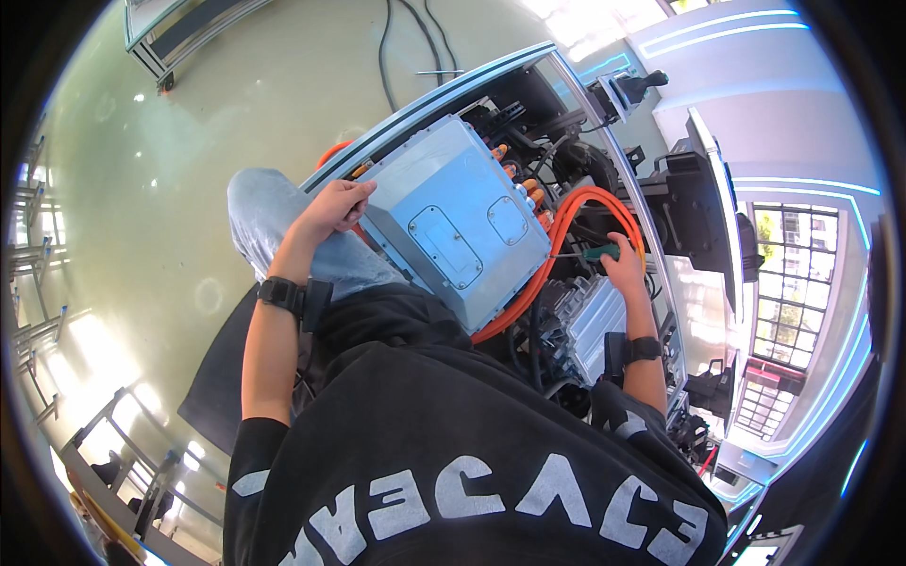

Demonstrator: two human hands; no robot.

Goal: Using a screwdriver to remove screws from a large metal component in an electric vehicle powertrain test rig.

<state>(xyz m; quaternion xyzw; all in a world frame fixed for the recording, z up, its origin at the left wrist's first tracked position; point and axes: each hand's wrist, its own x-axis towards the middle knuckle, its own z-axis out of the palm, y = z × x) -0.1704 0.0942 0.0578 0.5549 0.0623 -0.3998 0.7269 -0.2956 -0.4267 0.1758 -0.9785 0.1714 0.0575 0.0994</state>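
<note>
A large grey metal housing (396, 222) with two bolted cover plates lies in front of me inside a metal frame. My right hand (621, 259) is closed around the green handle of a screwdriver (598, 253); its thin shaft points left toward the housing's right edge. Thick orange cables (566, 226) loop beside that hand, between it and the housing. At the housing's left edge my left hand (340, 205) is closed with fingers curled, near my bent knee. Whether anything small sits in those fingers is hidden.
An aluminium frame rail (429, 104) borders the housing at the far side. A finned silver unit (590, 325) sits below my right hand. On the right, a black monitor mount (694, 203) stands beside the frame. Black cables (439, 47) trail on the floor; a wheeled table (175, 42) stands far left.
</note>
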